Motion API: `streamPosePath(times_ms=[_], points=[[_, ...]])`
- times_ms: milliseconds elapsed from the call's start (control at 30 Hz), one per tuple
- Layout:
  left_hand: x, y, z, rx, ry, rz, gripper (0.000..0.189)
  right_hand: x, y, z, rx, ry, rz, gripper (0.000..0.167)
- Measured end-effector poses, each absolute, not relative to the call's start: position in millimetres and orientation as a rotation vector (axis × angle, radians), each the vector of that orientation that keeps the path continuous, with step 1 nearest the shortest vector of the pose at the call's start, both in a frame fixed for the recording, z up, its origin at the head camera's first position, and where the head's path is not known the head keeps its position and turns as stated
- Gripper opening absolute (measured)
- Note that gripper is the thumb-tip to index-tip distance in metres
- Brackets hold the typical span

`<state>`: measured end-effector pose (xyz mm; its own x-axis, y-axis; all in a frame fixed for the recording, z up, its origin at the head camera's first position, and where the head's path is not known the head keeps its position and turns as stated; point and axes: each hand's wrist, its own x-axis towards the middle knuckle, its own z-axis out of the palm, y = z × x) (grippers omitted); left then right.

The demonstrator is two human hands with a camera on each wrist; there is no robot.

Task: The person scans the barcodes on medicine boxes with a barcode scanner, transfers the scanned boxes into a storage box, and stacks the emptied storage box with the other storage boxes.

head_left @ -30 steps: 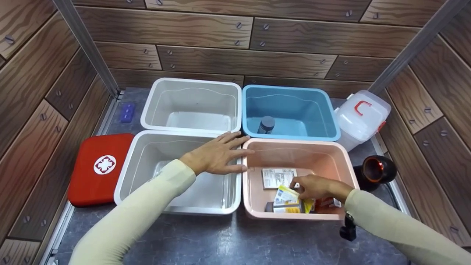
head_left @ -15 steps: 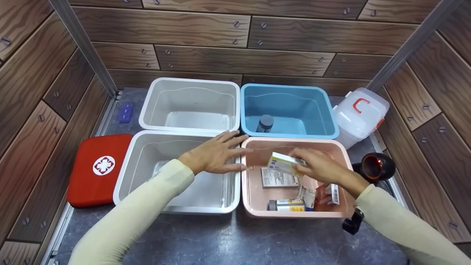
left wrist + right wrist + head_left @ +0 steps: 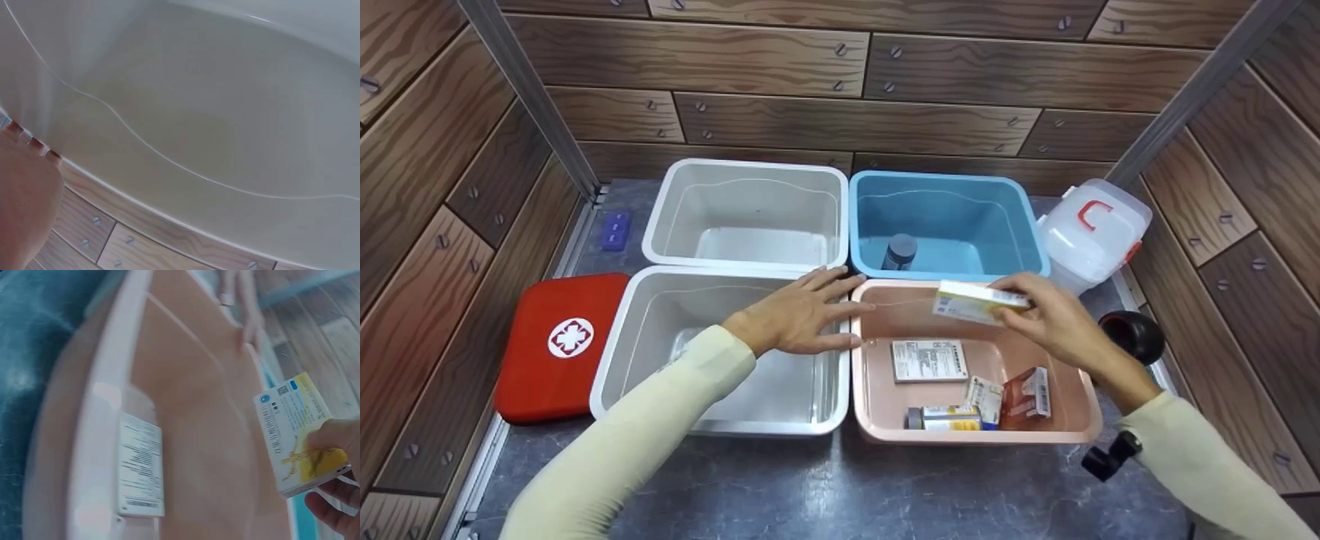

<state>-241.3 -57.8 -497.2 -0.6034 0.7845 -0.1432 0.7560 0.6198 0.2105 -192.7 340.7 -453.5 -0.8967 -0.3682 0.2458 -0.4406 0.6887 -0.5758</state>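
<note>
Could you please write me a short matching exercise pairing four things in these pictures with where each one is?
Things:
1. Yellow-and-white box
2. Bottle with a yellow-and-white label
3. Red case
4. Clear lidded box with a red handle

Places:
A. Beside the front grey bin
B. Held in the right hand
C. Next to the blue bin
D. Lying on its side in the pink bin

Right pairs: 1-B, 2-D, 3-A, 4-C.
</note>
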Motion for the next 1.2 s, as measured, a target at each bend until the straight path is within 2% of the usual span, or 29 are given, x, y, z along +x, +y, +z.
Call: streamPosePath(times_ms=[267, 633, 900, 1200], points=[[-240.7, -58.7, -497.0, 1.256, 2.623, 0.180, 0.076, -194.5, 387.1, -438.7, 0.252, -2.579, 1.193, 0.033], [-240.9, -58.0, -498.3, 1.243, 2.620, 0.193, 0.076, -193.7, 441.7, -469.8, -0.206, -2.277, 1.506, 0.028], [-240.1, -57.2, -497.5, 1.239, 2.625, 0.192, 0.076, -185.0, 456.2, -500.2, -0.598, -2.138, 1.713, 0.024], [-240.4, -55.4, -496.2, 1.226, 2.625, 0.178, 0.076, -171.8, 453.0, -529.9, -0.766, -2.035, 1.935, 0.019]])
